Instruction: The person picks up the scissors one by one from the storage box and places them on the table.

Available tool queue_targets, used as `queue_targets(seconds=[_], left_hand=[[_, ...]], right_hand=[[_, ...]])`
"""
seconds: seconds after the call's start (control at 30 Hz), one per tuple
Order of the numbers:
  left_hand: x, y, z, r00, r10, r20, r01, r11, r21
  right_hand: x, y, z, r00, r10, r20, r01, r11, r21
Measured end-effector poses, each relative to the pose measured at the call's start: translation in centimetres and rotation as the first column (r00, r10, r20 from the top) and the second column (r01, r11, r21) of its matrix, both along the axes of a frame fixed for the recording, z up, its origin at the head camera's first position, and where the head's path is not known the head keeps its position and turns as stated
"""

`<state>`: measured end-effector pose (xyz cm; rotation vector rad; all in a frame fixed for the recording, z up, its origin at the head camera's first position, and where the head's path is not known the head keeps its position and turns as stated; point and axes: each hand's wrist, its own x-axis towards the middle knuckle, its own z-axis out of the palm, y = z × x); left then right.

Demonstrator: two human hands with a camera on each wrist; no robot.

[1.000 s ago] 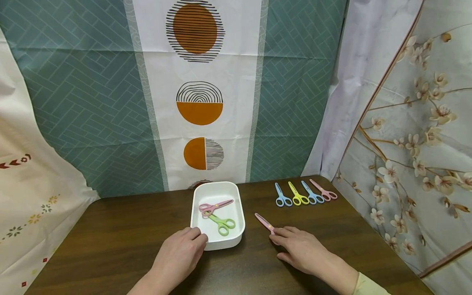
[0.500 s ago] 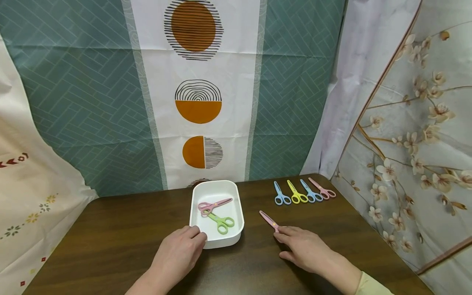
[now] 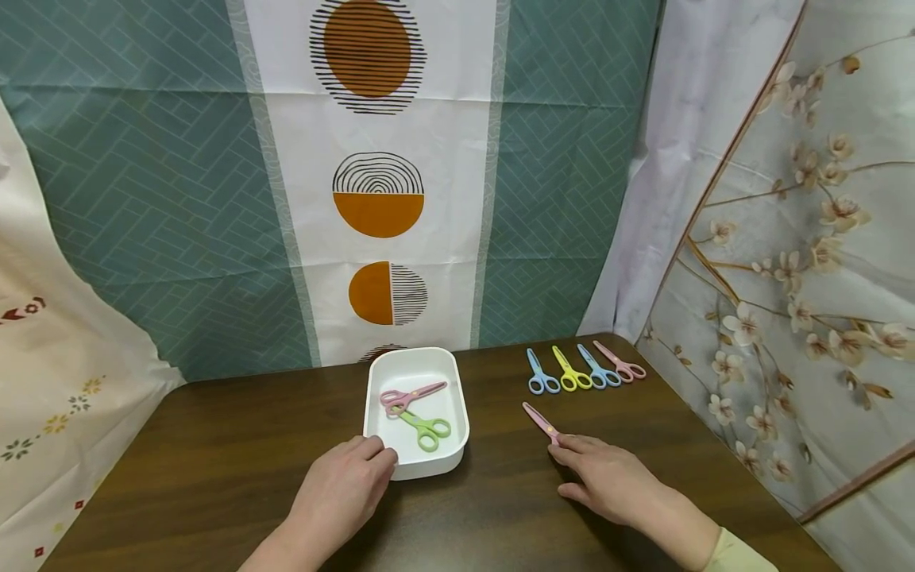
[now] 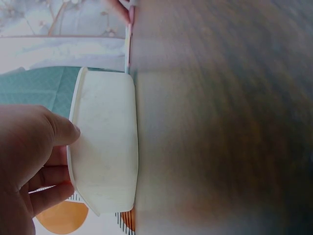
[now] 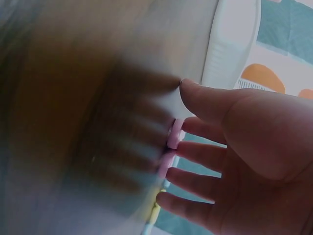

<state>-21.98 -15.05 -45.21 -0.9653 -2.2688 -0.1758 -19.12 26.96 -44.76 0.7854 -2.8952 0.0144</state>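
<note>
At the front left corner of a white plastic tray [image 3: 434, 469], my left hand [image 3: 350, 481] grips the rim. The left wrist view shows its thumb on the tray's outer wall [image 4: 105, 142] and the fingers on the inner side. Inside the tray, pink scissors [image 3: 430, 390] lie across green scissors [image 3: 427, 435]. To the right, my right hand [image 3: 608, 477] rests its extended fingertips on the handles of another pair of pink scissors [image 3: 540, 422], blades pointing away to the upper left. In the right wrist view its fingers are straight and spread at the pink handle loops [image 5: 175, 134].
A row of several scissors lies at the back right: blue [image 3: 543, 381], yellow [image 3: 574, 380], blue [image 3: 602, 376] and pink [image 3: 627, 370]. Hanging fabric [image 3: 557, 199] stands behind the brown table [image 3: 236, 453], and a floral curtain [image 3: 772, 318] borders its right side.
My right hand has slid the pink scissors across the table to the right, away from the tray. The left hand keeps its grip on the tray, and the head view shifts slightly.
</note>
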Motion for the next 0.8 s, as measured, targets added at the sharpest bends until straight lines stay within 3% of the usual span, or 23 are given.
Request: queue_targets(seconds=[0.33,0.8], left_hand=[[0.0,-0.1,-0.2,1.0,-0.001,-0.017,0.001,1.0,0.005],[-0.2,0.1,-0.2,0.999,-0.012,-0.031,0.012,1.0,0.005]], right_hand=[[0.5,2.0,0.5,0.994,-0.092,0.054,0.093,0.995,-0.033],[0.9,5.7,0.7,0.959,-0.25,0.136,0.259,0.965,-0.052]])
